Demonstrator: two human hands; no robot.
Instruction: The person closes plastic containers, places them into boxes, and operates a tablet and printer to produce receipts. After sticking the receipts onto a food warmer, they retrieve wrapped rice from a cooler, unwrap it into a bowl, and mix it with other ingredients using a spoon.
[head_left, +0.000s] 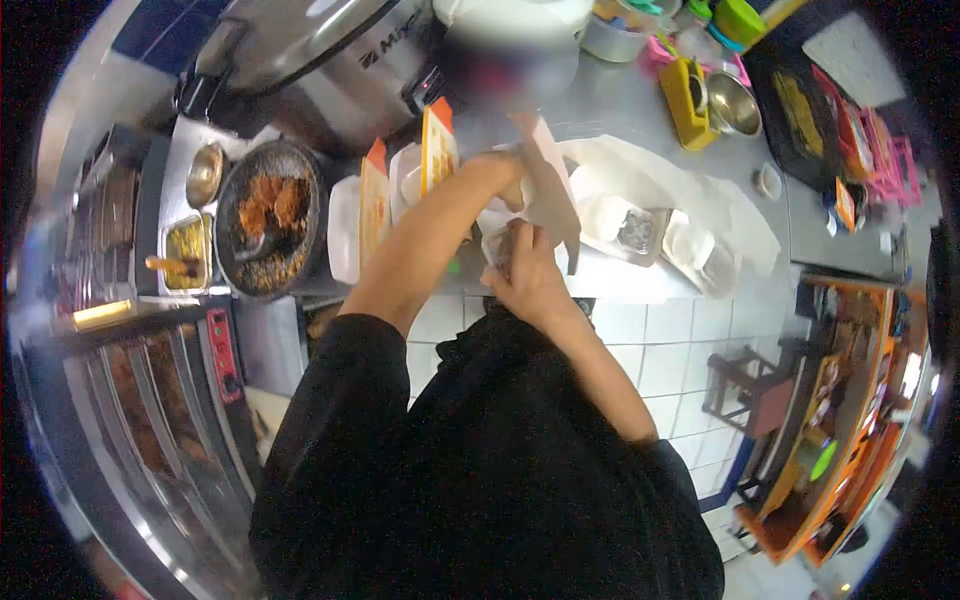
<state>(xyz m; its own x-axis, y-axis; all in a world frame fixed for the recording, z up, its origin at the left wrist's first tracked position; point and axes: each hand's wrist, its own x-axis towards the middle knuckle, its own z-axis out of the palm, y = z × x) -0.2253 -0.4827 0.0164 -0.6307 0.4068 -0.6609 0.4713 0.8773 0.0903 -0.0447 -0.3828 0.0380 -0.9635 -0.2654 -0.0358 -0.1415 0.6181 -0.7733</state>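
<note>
An open takeaway box with a raised pale lid (pixel 552 190) stands at the middle of the counter's front edge. My left hand (pixel 508 185) reaches in beside that lid; its fingers are mostly hidden. Just below, my right hand (pixel 530 272) is closed around a small clear plastic-looking piece (pixel 499 248), partly covered by the fingers. To the left are two more open boxes with printed lids, a nearer lid (pixel 375 208) and a farther one (pixel 440 150). On the right, white wrapped portions (pixel 603 217) lie with a clear plastic container (pixel 637 231) on white paper.
A black pan (pixel 262 165) of fried pieces sits at the left by a metal tray (pixel 172 240) of yellow food. A large steel cooker (pixel 370 70) stands behind. A yellow holder (pixel 686 105) and a steel bowl (pixel 735 104) are at the back right.
</note>
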